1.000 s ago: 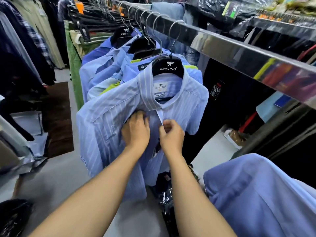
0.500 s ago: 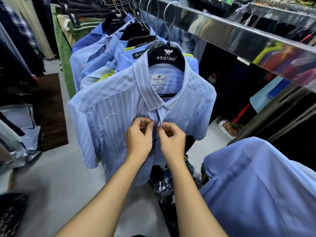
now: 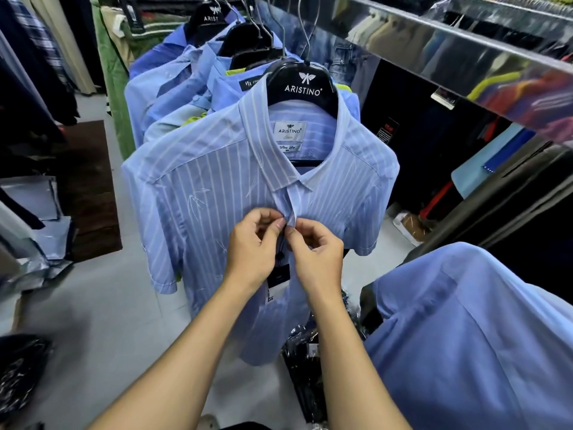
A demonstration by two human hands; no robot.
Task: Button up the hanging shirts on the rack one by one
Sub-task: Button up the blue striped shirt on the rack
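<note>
A light blue striped shirt [image 3: 198,193] hangs at the front of the row on a black hanger [image 3: 302,85] from the shiny rack rail [image 3: 434,48]. Its front edges meet just below the collar and part lower down, where a dark tag shows. My left hand [image 3: 252,246] pinches the left edge of the placket between thumb and fingers. My right hand [image 3: 319,252] pinches the right edge, fingertips touching the left hand's at chest height. The button itself is hidden by my fingers.
Behind it hang several more blue shirts [image 3: 173,85] on black hangers, then green garments [image 3: 111,76]. A plain blue shirt [image 3: 471,336] fills the lower right. Black plastic-wrapped items [image 3: 307,358] lie on the pale floor. A brown mat [image 3: 90,187] and grey bags lie at left.
Both hands moved up the shirt front from mid-chest to just below the collar. The shirt front, open and bunched a second ago, now hangs flat with its upper edges together.
</note>
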